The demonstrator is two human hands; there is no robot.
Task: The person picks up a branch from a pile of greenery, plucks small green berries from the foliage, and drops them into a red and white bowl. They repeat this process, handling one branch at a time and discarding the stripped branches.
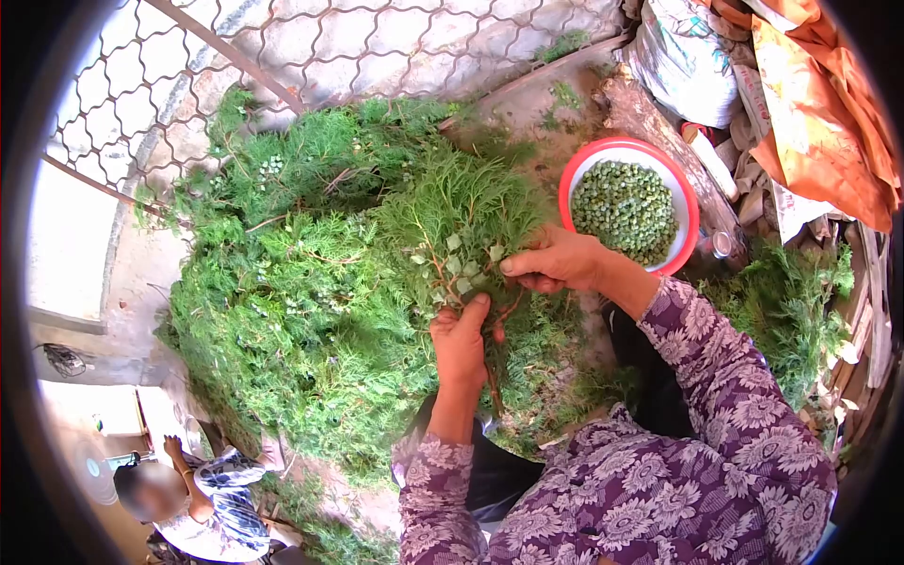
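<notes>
A leafy evergreen branch (pixel 461 202) with a cluster of pale green cones (pixel 460 262) is upright before me. My left hand (pixel 459 347) is closed around its stem, thumb just below the cones. From the right, my right hand (pixel 557 261) pinches with thumb and forefinger at a green cone on the cluster's edge. Its other fingers are curled. Beside that hand stands a red-rimmed white basin (pixel 695 200) holding many small green cones (pixel 623 209). A big heap of cut evergreen branches (pixel 292 320) spreads behind and to the left.
A metal lattice (pixel 358 42) runs along the back. Sacks and an orange cloth (pixel 810 122) lie at upper right, near a log (pixel 659 113). More greenery (pixel 782 301) sits at right. Another person (pixel 202 499) is at lower left, near a fan (pixel 92 466).
</notes>
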